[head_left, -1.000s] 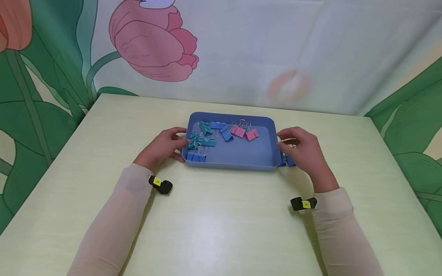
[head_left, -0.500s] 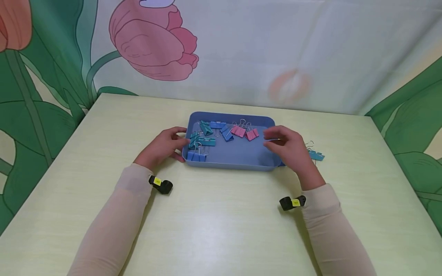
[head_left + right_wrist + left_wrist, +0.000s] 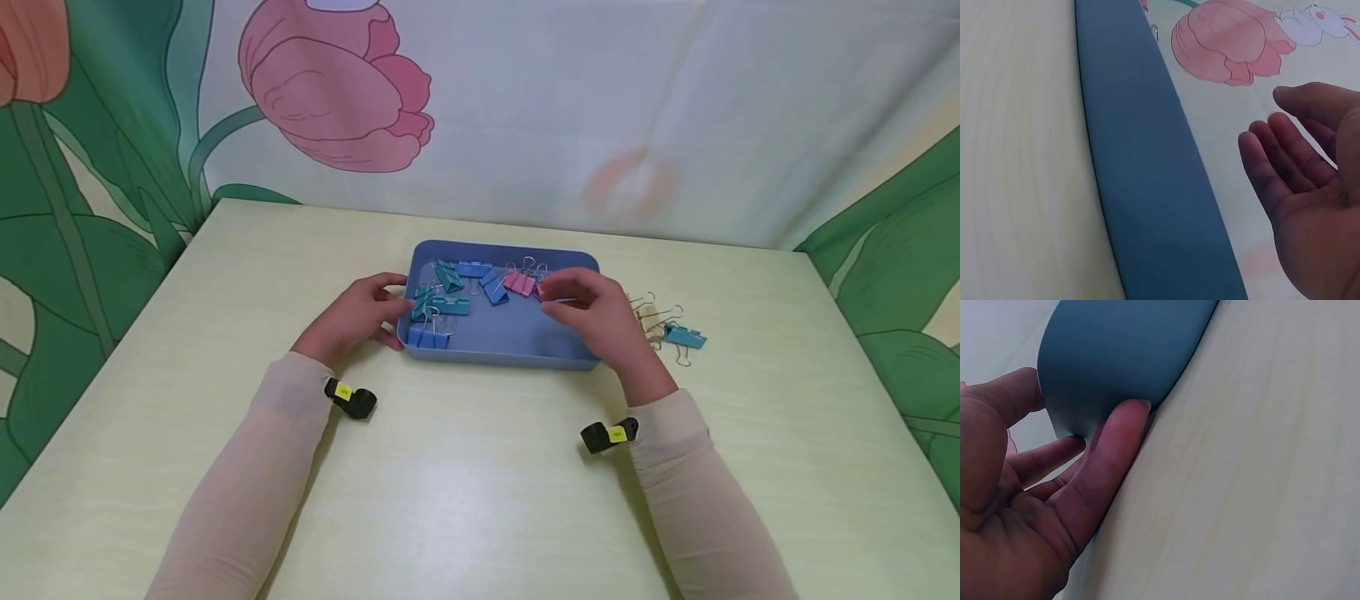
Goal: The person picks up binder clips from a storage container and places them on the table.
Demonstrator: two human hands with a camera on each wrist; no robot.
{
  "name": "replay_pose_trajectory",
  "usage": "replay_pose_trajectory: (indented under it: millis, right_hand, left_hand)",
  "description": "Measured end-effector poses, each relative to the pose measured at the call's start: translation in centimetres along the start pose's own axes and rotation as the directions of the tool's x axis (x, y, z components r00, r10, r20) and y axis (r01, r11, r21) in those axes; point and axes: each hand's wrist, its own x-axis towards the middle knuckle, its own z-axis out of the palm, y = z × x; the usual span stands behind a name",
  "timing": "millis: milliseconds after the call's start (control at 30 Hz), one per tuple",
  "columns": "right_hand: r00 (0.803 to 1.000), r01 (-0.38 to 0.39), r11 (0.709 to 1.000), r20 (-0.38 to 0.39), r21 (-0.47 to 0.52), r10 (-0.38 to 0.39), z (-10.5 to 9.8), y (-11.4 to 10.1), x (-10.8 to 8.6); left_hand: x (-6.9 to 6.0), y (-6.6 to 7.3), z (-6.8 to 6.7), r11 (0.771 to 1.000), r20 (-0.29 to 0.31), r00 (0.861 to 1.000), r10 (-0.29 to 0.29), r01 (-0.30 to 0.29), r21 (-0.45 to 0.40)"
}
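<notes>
Right hand [image 3: 603,319], shifted left over the blue tray [image 3: 495,337], appears empty, pink binder clips [image 3: 519,283] within reach; left hand [image 3: 356,321] rests relaxed fingers against the tray's end.

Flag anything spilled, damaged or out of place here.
Nothing looks spilled or damaged. Slightly odd: a turquoise binder clip and a yellow one lie on the table outside the tray, to its right, while other clips lie inside.

left hand [image 3: 360,317]: fingers [image 3: 1019,394] spread | right hand [image 3: 606,323]: raised, fingers loosely bent
</notes>
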Motion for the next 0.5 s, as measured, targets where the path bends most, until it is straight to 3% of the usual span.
replay_pose_trajectory:
  millis: [200,500]
  right_hand:
    - [0.999,0.021,0.998,0.030,0.057,-0.023,1.4,-0.4,0.6]
    - [0.993,0.097,0.984,0.059,0.148,-0.107,3.1,-0.8,1.1]
  left_hand:
    - [-0.1,0.0,0.0,1.000,0.001,1.000,-0.017,0.017,0.002]
    - [-0.3,0.1,0.0,1.000,0.009,1.000,0.007,-0.006,-0.006]
